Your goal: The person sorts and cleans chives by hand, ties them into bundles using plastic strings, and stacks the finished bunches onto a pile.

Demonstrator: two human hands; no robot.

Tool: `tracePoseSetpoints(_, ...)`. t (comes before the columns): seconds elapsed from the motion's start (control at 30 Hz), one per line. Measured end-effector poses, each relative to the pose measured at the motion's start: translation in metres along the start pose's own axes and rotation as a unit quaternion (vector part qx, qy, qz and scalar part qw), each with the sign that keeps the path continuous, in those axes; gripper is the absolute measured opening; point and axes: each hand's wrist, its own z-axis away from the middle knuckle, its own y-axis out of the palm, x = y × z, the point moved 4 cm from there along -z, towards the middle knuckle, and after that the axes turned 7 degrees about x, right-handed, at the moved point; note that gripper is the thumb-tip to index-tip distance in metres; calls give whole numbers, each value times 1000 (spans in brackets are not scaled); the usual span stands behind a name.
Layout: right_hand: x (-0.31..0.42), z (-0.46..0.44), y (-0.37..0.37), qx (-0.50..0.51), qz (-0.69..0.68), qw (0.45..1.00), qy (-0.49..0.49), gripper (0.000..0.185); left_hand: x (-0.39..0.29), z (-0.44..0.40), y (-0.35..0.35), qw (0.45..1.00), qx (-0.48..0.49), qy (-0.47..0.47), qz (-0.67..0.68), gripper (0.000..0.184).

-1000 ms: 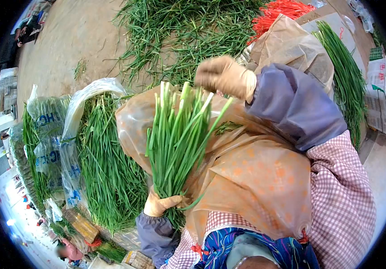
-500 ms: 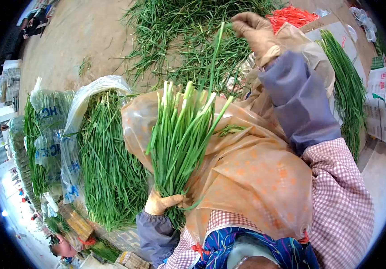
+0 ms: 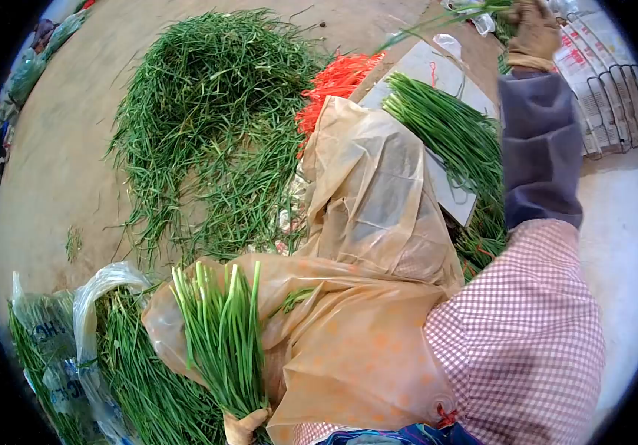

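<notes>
My left hand (image 3: 246,426), in a tan glove at the bottom of the view, is closed around the lower end of a bunch of garlic chives (image 3: 226,334). Their pale cut ends point up, against the tan plastic apron (image 3: 363,348) over my lap. My right hand (image 3: 535,35), gloved too, is stretched far out at the top right. Its fingers are closed on a few long chive strands (image 3: 474,10) trailing off to the left. Below that arm, a neat pile of chives (image 3: 445,130) lies on a pale board (image 3: 448,70).
A large heap of loose chive leaves (image 3: 207,89) covers the ground ahead. Beside it is a pile of red-orange ties (image 3: 341,78). Chives in clear plastic bags (image 3: 52,334) stand at left, near another chive pile (image 3: 148,363). Stacked printed white cartons (image 3: 604,81) are at far right.
My right hand has swung out to the right with chive strands in it. The view has turned right, and my left hand still grips the bunch, lower in the frame.
</notes>
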Motion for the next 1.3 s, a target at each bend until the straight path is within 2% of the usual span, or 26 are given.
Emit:
tracePoseSetpoints(0.03, 8, -35, -27, 10, 206, 976, -73, 8, -3, -4, 1, 1000, 17, -2, 6, 53)
tracePoseSetpoints(0.07, 19, -66, -61, 24, 353, 893, -279, 10, -6, -8, 4, 999, 33, -3, 12, 52)
tracePoseSetpoints(0.17, 50, -15, -6, 105, 569, 751, -318, 8, -17, -17, 16, 997, 64, -1, 33, 52)
tracePoseSetpoints(0.23, -9, -49, -66, 213, 643, 727, -109, 23, -23, -15, 16, 998, 60, 10, 17, 48)
tracePoseSetpoints(0.27, -45, -40, -71, 277, 584, 763, -33, 29, -26, -12, 14, 998, 55, 19, -8, 44)
tracePoseSetpoints(0.3, -72, -25, -65, 336, 687, 643, -40, 29, -29, -8, 6, 993, 35, 5, -109, 41)
tracePoseSetpoints(0.33, -99, -5, -56, 415, 697, 583, 49, 29, -43, -4, 16, 995, 39, 17, -93, 36)
tracePoseSetpoints(0.37, -87, 47, -4, 418, 745, 506, 119, 30, -47, -9, 10, 991, 55, 41, -114, 34)
tracePoseSetpoints(0.4, -102, 79, 5, 414, 621, 648, 151, 31, -63, -6, 17, 987, 49, 49, -145, 34)
tracePoseSetpoints(0.43, -111, 117, 28, 447, 482, 739, 150, 33, -82, -3, 28, 982, 44, 55, -177, 34)
tracePoseSetpoints(0.47, -110, 157, 56, 518, 354, 768, 128, 31, -99, 2, 34, 981, 32, 55, -181, 36)
tracePoseSetpoints(0.5, -106, 203, 86, 569, 225, 756, 232, 29, -114, 7, 39, 980, 21, 55, -188, 38)
tracePoseSetpoints(0.57, -96, 286, 140, 634, 62, 637, 435, 31, -135, 11, 39, 954, -30, 136, -267, 47)
tracePoseSetpoints(0.63, -109, 370, 169, 548, -101, 532, 637, 43, -153, 15, 40, 785, -128, 294, -531, 57)
tracePoseSetpoints(0.67, -110, 398, 184, 446, -157, 456, 754, 54, -154, 17, 43, 754, -163, 301, -561, 58)
tracePoseSetpoints(0.73, -119, 437, 210, 291, -330, 413, 797, 59, -147, 19, 54, 690, -227, 306, -615, 61)
tracePoseSetpoints(0.77, -114, 446, 217, 259, -460, 327, 783, 60, -136, 19, 59, 631, -204, 333, -670, 89)
tracePoseSetpoints(0.8, -95, 440, 226, 218, -579, 234, 750, 61, -118, 15, 58, 615, -196, 297, -703, 97)
tracePoseSetpoints(0.83, -107, 449, 224, 179, -518, 298, 781, 66, -99, 12, 58, 599, -186, 260, -735, 105)
tracePoseSetpoints(0.87, -117, 458, 221, 146, -448, 362, 805, 71, -78, 8, 62, 604, -169, 236, -742, 110)
tracePoseSetpoints(0.9, -123, 463, 219, 136, -446, 372, 803, 71, -62, 7, 67, 600, -162, 204, -756, 108)
tracePoseSetpoints(1.0, -122, 469, 217, 190, -597, 288, 724, 72, -30, 6, 82, 601, -136, 137, -775, 102)
tracePoseSetpoints(1.1, -120, 472, 212, 231, -685, 239, 648, 74, -32, 14, 76, 635, -86, 179, -747, 99)
tracePoseSetpoints(1.17, -119, 472, 210, 247, -716, 227, 612, 75, -55, 26, 76, 728, 22, 202, -654, 91)
tracePoseSetpoints(1.23, -119, 471, 210, 261, -738, 220, 583, 76, -84, 36, 64, 792, 53, 199, -575, 86)
tracePoseSetpoints(1.3, -116, 467, 212, 274, -747, 217, 566, 77, -110, 33, 46, 843, -37, 282, -457, 85)
